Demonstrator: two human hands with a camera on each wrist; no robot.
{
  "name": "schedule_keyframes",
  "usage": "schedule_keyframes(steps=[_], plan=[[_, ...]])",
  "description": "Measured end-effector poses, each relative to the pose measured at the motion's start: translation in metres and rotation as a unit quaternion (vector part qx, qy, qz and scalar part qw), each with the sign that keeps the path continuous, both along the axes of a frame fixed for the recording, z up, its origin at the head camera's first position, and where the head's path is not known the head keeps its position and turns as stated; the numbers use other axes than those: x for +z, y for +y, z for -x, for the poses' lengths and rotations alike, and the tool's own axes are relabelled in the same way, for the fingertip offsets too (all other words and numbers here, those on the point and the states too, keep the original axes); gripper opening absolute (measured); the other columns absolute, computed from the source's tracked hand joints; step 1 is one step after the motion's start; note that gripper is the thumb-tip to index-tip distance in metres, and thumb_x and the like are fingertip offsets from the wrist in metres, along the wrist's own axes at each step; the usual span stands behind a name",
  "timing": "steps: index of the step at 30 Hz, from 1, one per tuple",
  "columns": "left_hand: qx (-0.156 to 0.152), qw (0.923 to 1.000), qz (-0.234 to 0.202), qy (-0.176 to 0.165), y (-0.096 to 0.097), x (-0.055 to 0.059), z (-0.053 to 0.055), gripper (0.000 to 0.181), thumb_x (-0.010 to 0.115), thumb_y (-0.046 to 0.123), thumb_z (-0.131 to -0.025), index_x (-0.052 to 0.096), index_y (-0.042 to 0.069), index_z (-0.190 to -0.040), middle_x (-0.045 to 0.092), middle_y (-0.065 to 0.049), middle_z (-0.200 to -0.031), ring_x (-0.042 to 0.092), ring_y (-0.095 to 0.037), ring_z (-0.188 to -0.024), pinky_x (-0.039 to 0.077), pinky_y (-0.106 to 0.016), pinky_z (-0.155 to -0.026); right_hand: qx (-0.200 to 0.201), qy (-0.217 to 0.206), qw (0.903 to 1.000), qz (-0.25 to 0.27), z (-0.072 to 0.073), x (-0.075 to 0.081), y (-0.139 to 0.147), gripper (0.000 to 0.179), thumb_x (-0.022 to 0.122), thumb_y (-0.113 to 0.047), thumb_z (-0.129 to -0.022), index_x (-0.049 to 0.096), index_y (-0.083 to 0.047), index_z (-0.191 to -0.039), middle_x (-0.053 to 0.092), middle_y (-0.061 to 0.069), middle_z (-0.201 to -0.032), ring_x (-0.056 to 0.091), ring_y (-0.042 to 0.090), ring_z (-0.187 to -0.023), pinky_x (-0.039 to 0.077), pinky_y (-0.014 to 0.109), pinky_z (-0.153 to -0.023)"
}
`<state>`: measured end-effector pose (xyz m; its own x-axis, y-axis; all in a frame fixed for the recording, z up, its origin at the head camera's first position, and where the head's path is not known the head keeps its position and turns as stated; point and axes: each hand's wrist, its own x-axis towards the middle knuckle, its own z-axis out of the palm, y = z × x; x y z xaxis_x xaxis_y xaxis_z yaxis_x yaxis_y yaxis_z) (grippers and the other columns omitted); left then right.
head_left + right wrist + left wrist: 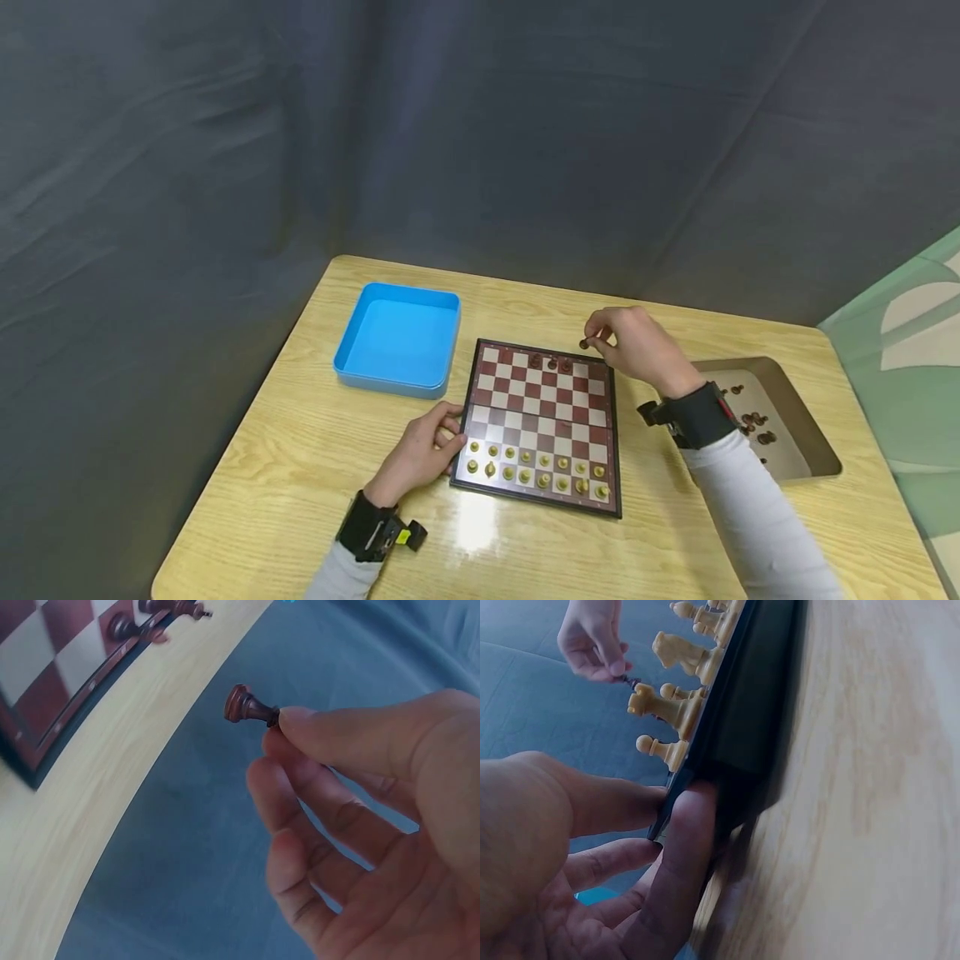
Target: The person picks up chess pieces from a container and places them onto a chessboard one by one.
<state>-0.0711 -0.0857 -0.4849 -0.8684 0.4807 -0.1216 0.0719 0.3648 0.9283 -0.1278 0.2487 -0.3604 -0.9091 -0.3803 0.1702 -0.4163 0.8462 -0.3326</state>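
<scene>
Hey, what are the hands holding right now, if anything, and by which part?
The right hand pinches a dark chess piece by its top end, base outward. The left hand grips the chessboard by its left edge.

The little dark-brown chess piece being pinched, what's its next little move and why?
Probably lower the little dark-brown chess piece onto the far row of the red-and-white checkered chessboard: the right hand pinches it near that edge, where three dark pieces already stand.

Pale wooden table [300,450], dark cloth backdrop [525,167]
</scene>
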Motion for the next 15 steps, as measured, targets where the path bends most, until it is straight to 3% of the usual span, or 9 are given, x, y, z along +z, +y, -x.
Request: schedule_keyframes(steps=[15], plan=[[0.0, 1.0, -0.004, 0.001, 0.001, -0.003, 0.001, 0.038, 0.055, 0.014, -0.085, 0.043, 0.015, -0.121, 0.051, -0.003, -0.089, 0.058, -0.013, -0.06, 0.049, -0.025, -0.042, 0.032, -0.015, 0.9993, 0.011, 0.023, -0.009, -0.042, 0.01, 0.065, -0.012, -0.076, 0.064, -0.016, -0.084, 0.059, -0.006, -0.078, 0.051, 0.004, -0.066, 0.045, 0.023, -0.055]])
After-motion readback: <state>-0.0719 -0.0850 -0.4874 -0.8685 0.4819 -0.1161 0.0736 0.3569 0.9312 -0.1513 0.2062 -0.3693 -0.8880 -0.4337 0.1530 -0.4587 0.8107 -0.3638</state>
